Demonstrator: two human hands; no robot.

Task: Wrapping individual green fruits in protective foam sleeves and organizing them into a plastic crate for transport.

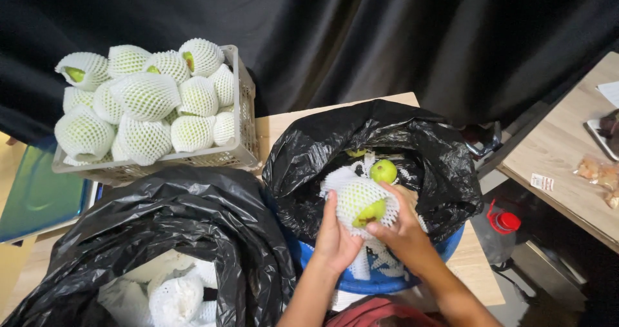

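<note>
- While both hands meet just right of the frame's centre, they share one green fruit (pixel 365 204) that sits partly inside a white foam net sleeve (pixel 354 195), its lower end still bare.
- The left hand (pixel 335 240) is closed around the left side of the sleeved fruit, fingers running up the netting.
- The right hand (pixel 403 227) grips from the right, fingers curled over the sleeve's edge and the thumb near the bare part of the fruit.
- The fruit is held just above the opening of a black bag (pixel 438 153) that lines a blue tub (pixel 451 243) in the lower centre-right.
- Inside that bag, just above the hands, lies a bare green fruit (pixel 383 171) among loose white foam sleeves (pixel 377 259).
- In the upper left of the frame, a grey plastic crate (pixel 245 120) is heaped with fruits already wrapped in white netting (pixel 145 98).
- Across the lower left spreads a second black bag (pixel 193 224), open, with empty white net sleeves (pixel 177 298) showing inside.
- These stand on a light wooden table (pixel 277 124), with a black curtain (pixel 361 30) behind it.
- At the right edge, a second wooden surface (pixel 561 153) carries small packets (pixel 596 171).
- Lower right, below the table edge, a red-capped bottle (pixel 503 222) is partly visible.
</note>
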